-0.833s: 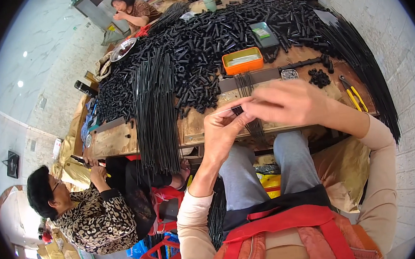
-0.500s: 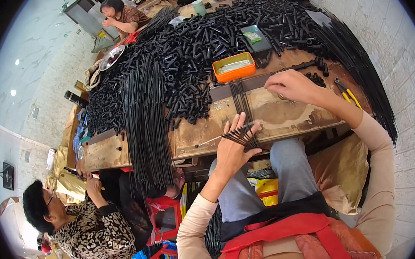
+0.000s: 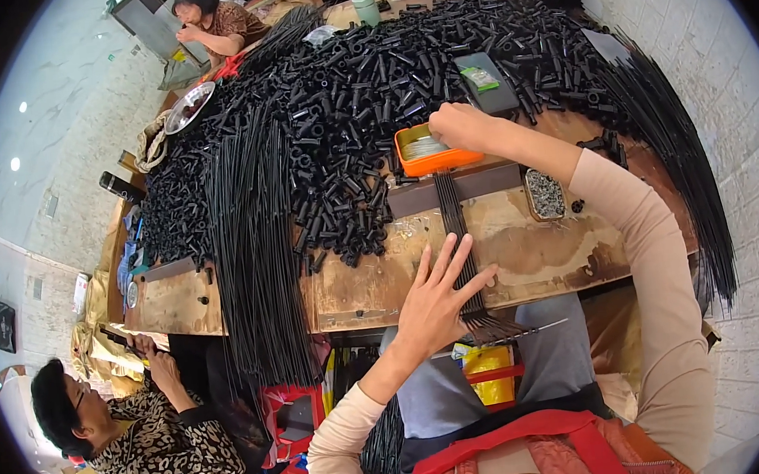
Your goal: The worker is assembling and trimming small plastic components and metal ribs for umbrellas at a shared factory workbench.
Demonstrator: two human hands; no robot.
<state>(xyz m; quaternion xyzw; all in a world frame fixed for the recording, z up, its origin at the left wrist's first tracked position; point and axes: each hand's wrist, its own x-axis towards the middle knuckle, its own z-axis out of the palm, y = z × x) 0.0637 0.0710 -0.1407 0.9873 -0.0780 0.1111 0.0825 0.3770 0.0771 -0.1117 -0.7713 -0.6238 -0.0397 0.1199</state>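
Spread fingers of my left hand lie flat beside and partly over a narrow bundle of thin black rods, near the table's front edge. The rods' near ends fan out over the edge above my lap, with a thin silvery stick lying across them. My right hand reaches to the orange box, its fingers closed at the pale thin sticks inside. Those fingertips are partly hidden, so what they grip cannot be made out.
A small dish of metal bits stands right of the rods. Black tubular parts heap across the table. Long black rods hang over the front edge at left. One co-worker sits at left, another at the far end.
My right hand has moved left from above the small dish to the orange box. My left hand has flattened on the table, and the fanned rod ends have dropped below its fingers.
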